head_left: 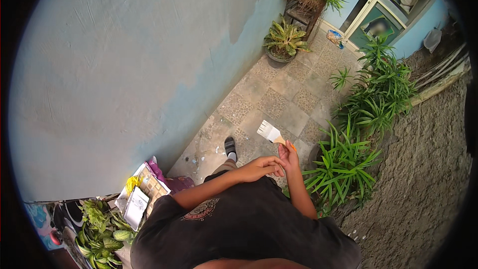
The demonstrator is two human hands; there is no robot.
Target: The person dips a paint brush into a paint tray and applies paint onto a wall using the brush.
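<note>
My right hand grips the wooden handle of a flat paintbrush, its orange end showing past the fingers. The paintbrush points up and left, with white paint over its bristles. Close beside it is my left hand, palm down and holding nothing, its loosely bent fingers reaching to the right hand's palm or wrist. Whether the two touch is hard to tell. On the left rises a wall, grey-white over most of its face and light blue along its lower and far parts.
A white paint tray lies at lower left beside a yellow bundle and a purple bag. Potted plants line the right; another pot stands by the wall. Paint spots mark the tiled floor. A glass door is beyond.
</note>
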